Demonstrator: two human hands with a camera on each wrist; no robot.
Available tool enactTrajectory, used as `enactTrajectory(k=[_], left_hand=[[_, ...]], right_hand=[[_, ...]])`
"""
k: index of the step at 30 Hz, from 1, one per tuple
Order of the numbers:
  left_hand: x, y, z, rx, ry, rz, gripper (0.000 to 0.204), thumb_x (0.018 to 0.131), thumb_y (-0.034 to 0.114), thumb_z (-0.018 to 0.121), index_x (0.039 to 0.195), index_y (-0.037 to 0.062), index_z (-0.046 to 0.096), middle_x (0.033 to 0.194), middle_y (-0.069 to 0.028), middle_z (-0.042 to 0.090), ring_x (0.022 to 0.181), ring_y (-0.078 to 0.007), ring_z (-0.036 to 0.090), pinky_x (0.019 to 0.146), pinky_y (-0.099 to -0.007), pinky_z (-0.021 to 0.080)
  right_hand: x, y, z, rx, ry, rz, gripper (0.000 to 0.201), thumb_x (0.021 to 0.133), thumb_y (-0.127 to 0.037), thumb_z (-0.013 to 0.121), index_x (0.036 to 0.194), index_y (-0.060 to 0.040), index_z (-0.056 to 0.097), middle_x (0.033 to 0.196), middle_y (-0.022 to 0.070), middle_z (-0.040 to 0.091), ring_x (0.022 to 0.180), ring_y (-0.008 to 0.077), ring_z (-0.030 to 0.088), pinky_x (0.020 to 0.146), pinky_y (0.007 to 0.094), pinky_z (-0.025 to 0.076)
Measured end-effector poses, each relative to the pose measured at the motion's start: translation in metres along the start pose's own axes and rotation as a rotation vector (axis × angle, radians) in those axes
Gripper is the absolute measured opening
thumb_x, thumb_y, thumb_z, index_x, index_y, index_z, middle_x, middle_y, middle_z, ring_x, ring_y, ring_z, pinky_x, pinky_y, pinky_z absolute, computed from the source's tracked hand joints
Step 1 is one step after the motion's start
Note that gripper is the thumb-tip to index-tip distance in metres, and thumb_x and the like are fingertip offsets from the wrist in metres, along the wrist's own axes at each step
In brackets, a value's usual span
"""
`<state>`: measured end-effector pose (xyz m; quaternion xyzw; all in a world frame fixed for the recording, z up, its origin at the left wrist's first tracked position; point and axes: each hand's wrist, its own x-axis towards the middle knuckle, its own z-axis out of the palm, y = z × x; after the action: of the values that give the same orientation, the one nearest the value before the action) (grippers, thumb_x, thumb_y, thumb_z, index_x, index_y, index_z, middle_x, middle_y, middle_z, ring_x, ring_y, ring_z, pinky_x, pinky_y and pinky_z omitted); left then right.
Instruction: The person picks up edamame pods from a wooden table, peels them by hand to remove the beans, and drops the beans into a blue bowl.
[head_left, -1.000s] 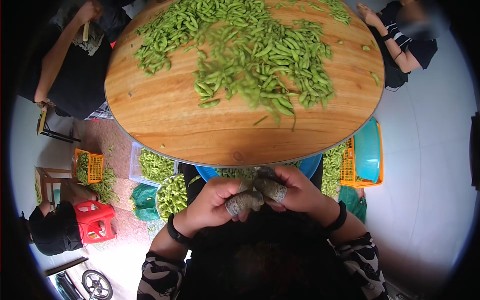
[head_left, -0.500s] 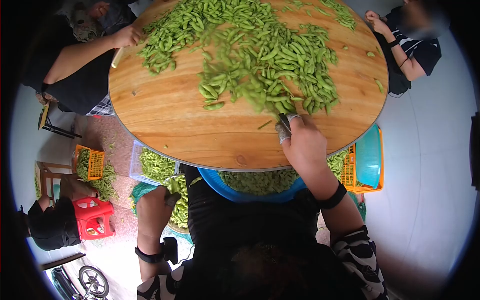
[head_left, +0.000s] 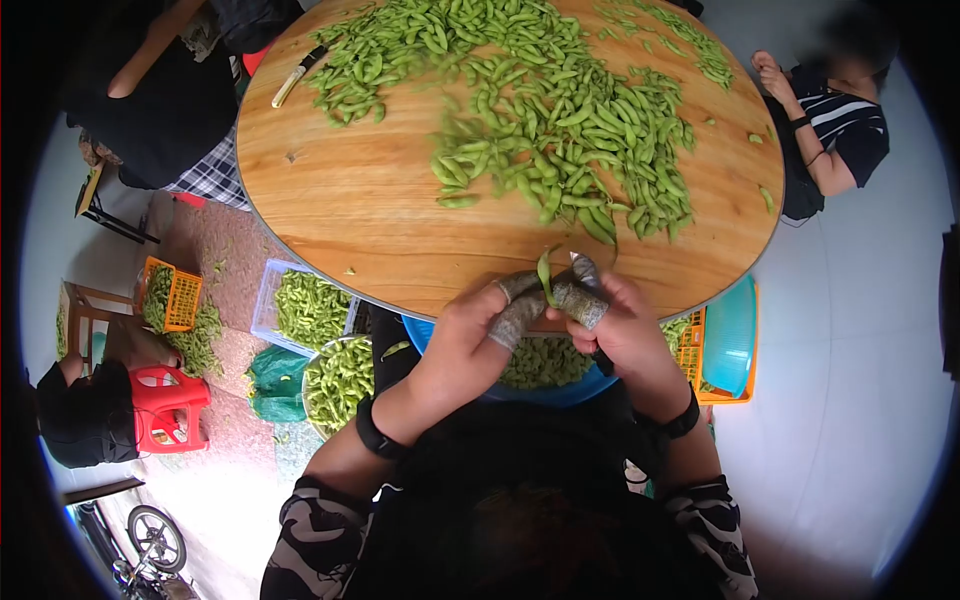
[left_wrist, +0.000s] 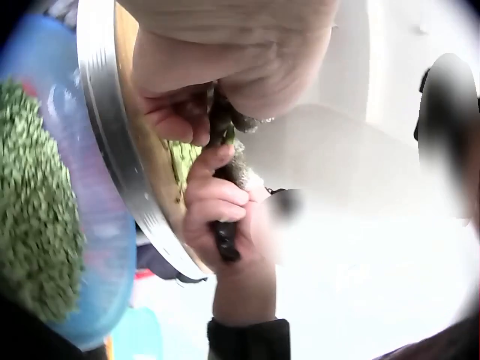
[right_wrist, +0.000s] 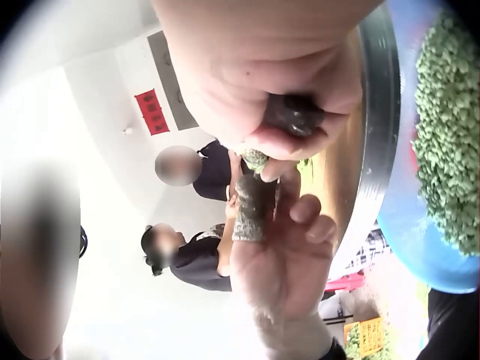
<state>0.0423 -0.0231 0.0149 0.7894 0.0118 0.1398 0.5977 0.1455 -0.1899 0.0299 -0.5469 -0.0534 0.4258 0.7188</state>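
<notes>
My left hand (head_left: 465,335) is over the table's near edge, its taped thumb and forefinger pinching a green soybean pod (head_left: 545,275). Facing it, my right hand (head_left: 630,335) has the same grey tape on thumb and forefinger, which meet the pod's other side. A slim black-handled tool (left_wrist: 225,238) is gripped in the right palm, its working end hidden among the fingers. Loose soybean pods (head_left: 590,130) lie heaped on the round wooden table (head_left: 340,220) beyond both hands. Under the hands, a blue basin (right_wrist: 409,259) holds small green beans (right_wrist: 454,135).
A white-handled knife (head_left: 290,85) lies at the table's far left. Crates of pods, a lilac one (head_left: 265,300) and an orange one (head_left: 183,300), stand on the floor at left. A teal basket (head_left: 730,340) is at right. Other people sit around.
My right hand has drawn back from the pods on the table toward me. The left hand came up from the lower left to meet it at a pod. Another person let go of the white-handled knife.
</notes>
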Motion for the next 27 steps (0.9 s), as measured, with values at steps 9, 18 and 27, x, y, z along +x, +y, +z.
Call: enactTrajectory(k=[9, 18, 27], left_hand=[[-0.007, -0.008, 0.012, -0.883, 0.077, -0.343, 0.018, 0.094, 0.005, 0.057, 0.111, 0.0067, 0.062, 0.097, -0.0018, 0.067, 0.081, -0.0086, 0.061, 0.065, -0.0204, 0.046], [-0.006, 0.002, 0.014, -0.495, 0.014, -0.332, 0.015, 0.093, 0.001, 0.057, 0.107, 0.0033, 0.06, 0.09, -0.0015, 0.067, 0.075, -0.0063, 0.058, 0.062, -0.0206, 0.047], [-0.011, -0.006, 0.004, -0.424, 0.014, -0.352, 0.014, 0.093, 0.002, 0.056, 0.104, 0.003, 0.064, 0.085, 0.0017, 0.065, 0.068, -0.0035, 0.053, 0.06, -0.0192, 0.044]], right_hand=[[0.005, 0.023, -0.003, -0.532, -0.028, -0.216, 0.019, 0.091, -0.014, 0.064, 0.103, -0.0016, 0.059, 0.086, 0.0031, 0.067, 0.07, 0.0093, 0.061, 0.06, 0.0245, 0.048], [-0.002, 0.017, -0.002, -0.341, 0.068, -0.316, 0.027, 0.085, -0.001, 0.064, 0.112, 0.0017, 0.058, 0.093, 0.0083, 0.068, 0.085, 0.0089, 0.062, 0.075, 0.0267, 0.051], [-0.022, 0.008, 0.001, -0.645, -0.094, -0.406, 0.039, 0.088, 0.0, 0.053, 0.127, 0.0013, 0.052, 0.084, 0.0093, 0.065, 0.078, 0.012, 0.063, 0.072, 0.027, 0.05]])
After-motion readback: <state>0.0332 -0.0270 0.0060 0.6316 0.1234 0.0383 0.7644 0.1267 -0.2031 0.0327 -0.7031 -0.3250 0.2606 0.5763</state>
